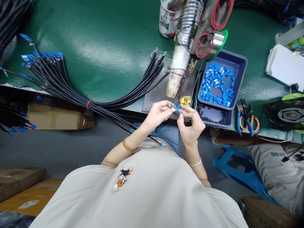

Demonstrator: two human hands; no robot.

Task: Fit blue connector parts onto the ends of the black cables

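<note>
Green bench (95, 47): left hand (156, 114) and right hand (190, 125) pinch half-hidden blue connector (178, 107).

Both hands meet at the near edge of the green table (106, 47). The left hand (158, 114) pinches a small pale piece (172, 108) in its fingertips, and the right hand (192, 125) pinches a blue connector (178, 107) touching it. Just beyond them lie a yellow part (185, 100) and a dark plate (154, 96) under a foil-wrapped tool (187, 22). To the right, a blue tray (241, 76) holds many blue pieces (217, 84), with pliers (245, 118) beside it. To the left, 1 bundle of black cables (68, 90), tied by a red band (88, 104), fans across the table.
</note>
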